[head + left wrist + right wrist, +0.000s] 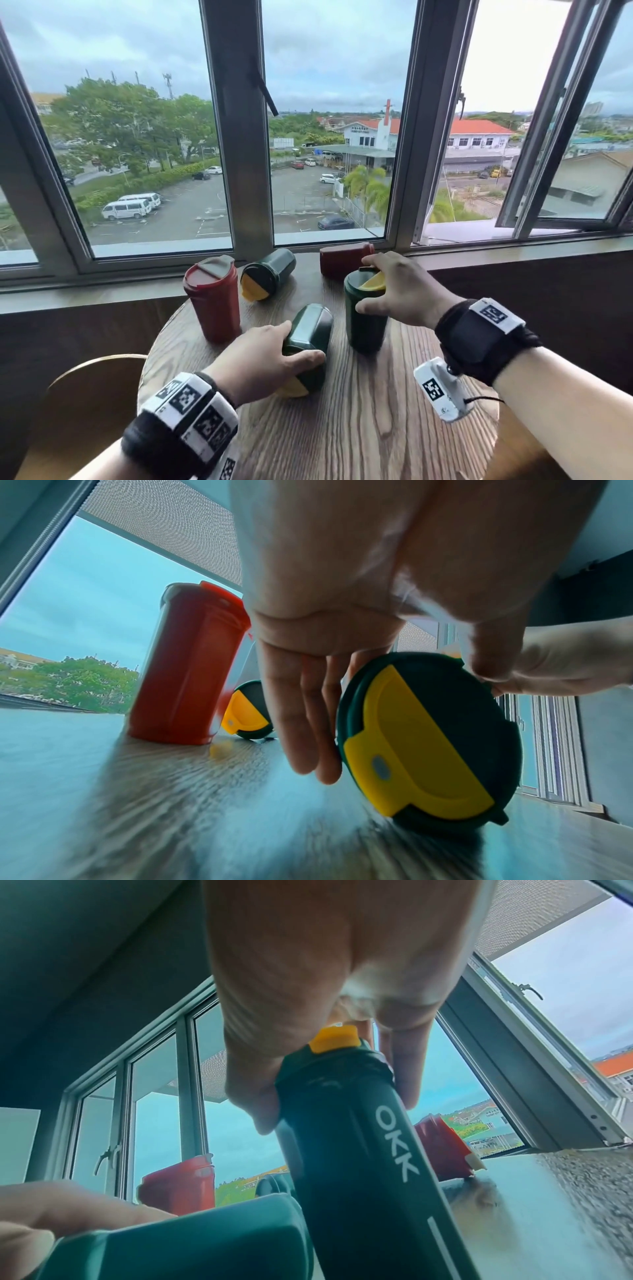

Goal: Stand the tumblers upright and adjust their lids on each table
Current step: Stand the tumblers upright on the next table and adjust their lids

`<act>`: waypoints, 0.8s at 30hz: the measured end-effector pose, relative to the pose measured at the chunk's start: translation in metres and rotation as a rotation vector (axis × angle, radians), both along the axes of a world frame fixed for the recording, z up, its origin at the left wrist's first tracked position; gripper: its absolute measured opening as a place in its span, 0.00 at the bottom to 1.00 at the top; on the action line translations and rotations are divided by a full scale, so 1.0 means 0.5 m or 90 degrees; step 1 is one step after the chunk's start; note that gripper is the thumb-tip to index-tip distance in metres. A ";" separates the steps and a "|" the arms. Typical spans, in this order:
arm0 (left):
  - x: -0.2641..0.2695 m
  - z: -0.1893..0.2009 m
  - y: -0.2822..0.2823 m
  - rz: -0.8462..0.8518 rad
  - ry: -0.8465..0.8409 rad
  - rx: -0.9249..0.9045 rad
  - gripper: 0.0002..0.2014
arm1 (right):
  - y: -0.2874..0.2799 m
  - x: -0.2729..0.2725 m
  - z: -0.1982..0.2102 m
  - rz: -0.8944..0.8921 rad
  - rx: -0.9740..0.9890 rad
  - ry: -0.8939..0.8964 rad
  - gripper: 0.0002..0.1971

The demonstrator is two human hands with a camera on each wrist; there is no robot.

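Tumblers: five are being counted on the round wooden table (342, 428) in the lower half of the head frame. Two are standing: a red tumbler (214, 301) left of centre and a green tumbler (364, 315) right of centre. Three are lying on their sides: a near green tumbler (310, 337) at centre, a far green tumbler (269, 274) and a far red tumbler (344, 262) near the window sill (513, 250).

The standing green tumbler is being held by the right hand (402, 291), fingers curled over its lid rim and yellow flap (334, 1039). The near green tumbler is being clasped by the left hand (263, 359), thumb on one flank, fingers on the other, just behind its lid (431, 739).

Judgement: the lying tumbler is best being pivoted about its base edge while the lid end is being raised, grip kept on the body so the flap is not being levered. The right hand's tumbler stands close by; clearance should be kept.
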State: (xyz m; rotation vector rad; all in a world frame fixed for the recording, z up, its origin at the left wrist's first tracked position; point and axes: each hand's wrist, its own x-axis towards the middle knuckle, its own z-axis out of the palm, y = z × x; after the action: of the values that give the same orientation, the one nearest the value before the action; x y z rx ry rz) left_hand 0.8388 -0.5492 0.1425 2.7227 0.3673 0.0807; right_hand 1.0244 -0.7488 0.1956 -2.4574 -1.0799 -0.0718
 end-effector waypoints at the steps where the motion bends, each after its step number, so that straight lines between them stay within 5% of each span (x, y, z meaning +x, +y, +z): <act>1: 0.001 -0.002 0.000 0.000 0.002 -0.003 0.34 | -0.003 0.001 -0.003 -0.002 -0.001 -0.002 0.51; 8: 0.005 0.004 -0.013 0.049 -0.028 -0.057 0.42 | -0.012 0.003 -0.010 0.009 0.012 -0.010 0.55; 14: 0.030 0.112 -0.004 0.108 -0.084 -0.090 0.27 | -0.026 0.012 0.001 0.088 0.036 0.020 0.50; 24: 0.176 0.166 -0.006 0.198 0.092 -0.006 0.40 | -0.036 0.031 0.003 0.202 0.002 0.042 0.48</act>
State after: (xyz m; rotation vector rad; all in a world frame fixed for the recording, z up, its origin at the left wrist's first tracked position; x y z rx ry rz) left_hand 0.9269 -0.5522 0.2257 2.6471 0.8289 -0.0325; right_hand 1.0400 -0.7669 0.1970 -2.2372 -1.4221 0.1049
